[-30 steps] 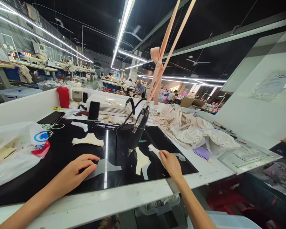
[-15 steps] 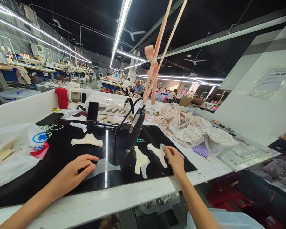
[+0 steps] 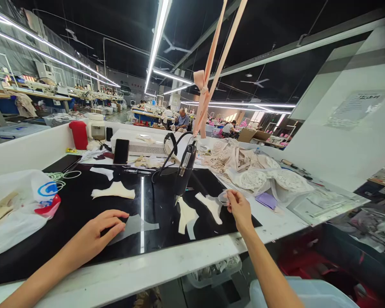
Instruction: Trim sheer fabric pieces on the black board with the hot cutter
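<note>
Looking across the workspace, we have before us a long white bench [image 3: 125, 276], and on it lies a broad, glossy black panel [image 3: 160, 239] that catches a strip of light. To our right, a heap of pale lace garments [image 3: 244, 167] spreads beside the panel; to our left, a white plastic bag [image 3: 13, 218] with blue and red markings overlaps its edge. Behind the panel stands a white vented box [image 3: 141, 147]. A black tool [image 3: 185, 169] hangs tilted from a peach strap [image 3: 207, 85], its lower tip close to the panel.

Our left hand [image 3: 99, 233] is low over the panel, palm down, fingers loosely apart, at the near left end of a grey translucent piece [image 3: 134, 226]; we cannot tell how firmly it presses. Our right hand [image 3: 240, 209] is near the panel's right side, thumb and fingers pinched together on a clear scrap [image 3: 223, 197].

Between our hands, a cream piece [image 3: 186, 214] lies below the tool's tip, and a narrower cream strip [image 3: 211, 208] sits just beside the scrap. Smallest of the loose things we name, a purple patch [image 3: 265, 200] rests by the garments.
</note>
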A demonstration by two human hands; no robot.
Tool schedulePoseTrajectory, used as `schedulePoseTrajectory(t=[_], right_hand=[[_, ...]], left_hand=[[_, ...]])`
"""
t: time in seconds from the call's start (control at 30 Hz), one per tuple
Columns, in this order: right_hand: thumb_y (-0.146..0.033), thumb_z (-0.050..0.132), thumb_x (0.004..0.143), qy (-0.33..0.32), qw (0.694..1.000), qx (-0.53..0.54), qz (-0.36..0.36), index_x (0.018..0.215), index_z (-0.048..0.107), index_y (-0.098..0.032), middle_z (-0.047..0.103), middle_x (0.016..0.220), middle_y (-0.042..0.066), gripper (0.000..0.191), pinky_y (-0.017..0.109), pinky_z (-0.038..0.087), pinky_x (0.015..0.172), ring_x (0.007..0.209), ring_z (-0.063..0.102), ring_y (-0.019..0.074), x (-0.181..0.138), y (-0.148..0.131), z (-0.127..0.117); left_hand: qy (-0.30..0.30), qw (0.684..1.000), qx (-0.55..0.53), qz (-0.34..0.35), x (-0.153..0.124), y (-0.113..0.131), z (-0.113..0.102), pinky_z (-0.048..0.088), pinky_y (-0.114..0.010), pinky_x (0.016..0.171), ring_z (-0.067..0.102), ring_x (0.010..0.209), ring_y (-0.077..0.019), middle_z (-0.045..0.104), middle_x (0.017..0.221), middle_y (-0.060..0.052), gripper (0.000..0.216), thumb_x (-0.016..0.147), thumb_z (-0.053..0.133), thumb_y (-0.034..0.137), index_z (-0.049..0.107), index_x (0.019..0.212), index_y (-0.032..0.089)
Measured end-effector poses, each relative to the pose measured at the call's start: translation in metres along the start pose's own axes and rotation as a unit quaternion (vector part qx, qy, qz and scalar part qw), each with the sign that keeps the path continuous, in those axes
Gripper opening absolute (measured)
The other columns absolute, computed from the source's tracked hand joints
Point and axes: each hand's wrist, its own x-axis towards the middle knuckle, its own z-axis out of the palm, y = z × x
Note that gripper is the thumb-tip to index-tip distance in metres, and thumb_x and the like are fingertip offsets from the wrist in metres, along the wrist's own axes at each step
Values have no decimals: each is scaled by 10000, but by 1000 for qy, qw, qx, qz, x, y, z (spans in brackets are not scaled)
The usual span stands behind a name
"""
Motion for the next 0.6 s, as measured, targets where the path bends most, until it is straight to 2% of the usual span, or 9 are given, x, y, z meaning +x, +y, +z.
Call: schedulePoseTrajectory(t=[0.1,0.43,0.6], right_hand=[[-375,670,1000,-20,1000,13,13,1257,639,-168,680,1208,80,332,394,617,835,987,699,205,2,-1,0],[-387,664,1002,-7,997,83,1,1298,623,-177,660,1274,94,366,432,607,889,1056,688,229,5,-12,-2],[-385,664,1002,-17,995,95,-5,1285,629,-174,668,1250,89,355,418,611,869,1031,693,220,3,-16,-2]], left_hand=[[3,1000,7,8,0,0,0,602,-261,897,723,1035,-204,735,1269,-31,434,1004,522,569,797,847,273],[-6,1000,22,2,1,-6,-1,581,-264,945,713,1090,-210,720,1295,-23,442,1006,509,595,791,875,282],[-1,1000,30,3,0,-9,0,585,-259,944,711,1098,-210,724,1297,-25,434,1001,525,596,794,890,275]])
